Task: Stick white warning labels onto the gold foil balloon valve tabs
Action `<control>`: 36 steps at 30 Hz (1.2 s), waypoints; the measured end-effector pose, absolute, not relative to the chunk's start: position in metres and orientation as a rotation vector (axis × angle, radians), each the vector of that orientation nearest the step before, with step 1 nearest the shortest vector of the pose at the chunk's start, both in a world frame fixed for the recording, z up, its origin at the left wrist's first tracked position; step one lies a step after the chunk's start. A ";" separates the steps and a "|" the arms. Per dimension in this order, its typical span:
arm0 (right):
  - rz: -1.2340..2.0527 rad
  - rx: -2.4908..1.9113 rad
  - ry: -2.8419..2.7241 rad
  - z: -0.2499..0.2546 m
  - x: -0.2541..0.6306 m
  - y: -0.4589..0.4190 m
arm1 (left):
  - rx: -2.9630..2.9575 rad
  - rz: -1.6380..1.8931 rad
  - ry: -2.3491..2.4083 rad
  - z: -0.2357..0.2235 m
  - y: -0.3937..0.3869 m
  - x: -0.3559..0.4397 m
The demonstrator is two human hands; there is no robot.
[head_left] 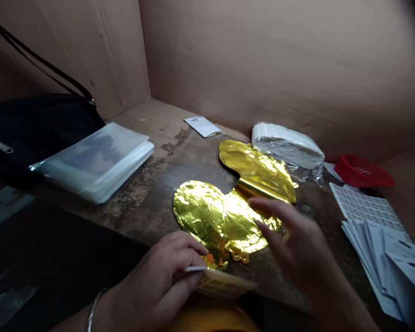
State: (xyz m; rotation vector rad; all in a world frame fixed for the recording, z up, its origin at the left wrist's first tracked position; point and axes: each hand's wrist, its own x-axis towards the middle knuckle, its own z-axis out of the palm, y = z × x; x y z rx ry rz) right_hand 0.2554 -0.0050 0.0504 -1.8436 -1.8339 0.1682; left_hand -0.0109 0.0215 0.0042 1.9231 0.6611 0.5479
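My left hand [173, 272] is closed at the lower middle, pinching a thin sheet [224, 280] between thumb and fingers. Its white edge shows, and a faint grid print is blurred. Just beyond lies a flat, crinkled gold foil balloon [204, 203] with rounded lobes and small tabs at its near edge. Another smooth gold foil piece [256, 166] lies behind, touching it. My right hand [290, 230], smeared by motion, hovers over the right side of the foil with thumb and forefinger apart and nothing seen between them.
Left stands a stack of clear plastic sleeves [100, 161] beside a black bag [38, 133]. A folded white card [202, 126] lies near the wall. At right are a plastic-wrapped white bundle [287, 143], red dish [363, 171], printed sticker sheet [366, 207] and several white cards [383, 258].
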 end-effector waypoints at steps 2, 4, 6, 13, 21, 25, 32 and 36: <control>0.320 -1.669 -2.069 0.049 0.224 -0.039 | 1.551 0.517 0.764 0.003 0.017 -0.005; 0.389 -1.654 -2.082 0.042 0.210 -0.056 | 1.171 0.437 0.802 -0.003 0.011 0.001; 0.502 -1.751 -2.030 0.033 0.209 -0.060 | 0.895 0.385 0.779 -0.011 0.007 0.006; 0.724 -1.906 -1.968 0.029 0.229 -0.059 | 0.763 0.512 0.759 -0.021 -0.001 0.007; -0.025 -1.547 -2.004 0.024 0.191 -0.053 | 0.887 0.599 0.807 -0.016 -0.004 0.015; 0.037 -1.490 -1.963 0.017 0.179 -0.051 | 0.939 0.638 0.787 -0.020 -0.007 0.015; -0.109 -1.387 -1.918 0.012 0.177 -0.050 | 0.903 0.661 0.767 -0.027 -0.009 0.015; -0.149 -1.358 -1.935 0.009 0.177 -0.050 | 0.861 0.651 0.758 -0.028 -0.009 0.015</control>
